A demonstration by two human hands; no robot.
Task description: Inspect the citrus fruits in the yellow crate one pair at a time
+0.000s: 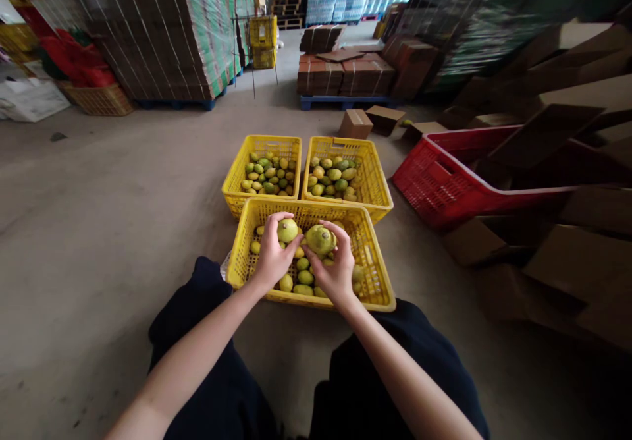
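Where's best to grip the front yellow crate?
The front crate's left rim and right rim, probably from above: they edge the open top, while back crates crowd the far side. The left hand and right hand hold fruit, so free them first.

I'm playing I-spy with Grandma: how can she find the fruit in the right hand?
Three yellow crates stand on the floor; look at the nearest crate. Over it, the left hand holds one fruit and the right hand holds another. The right hand's fruit is the one: it looks bigger, with a bolder dark stem end.
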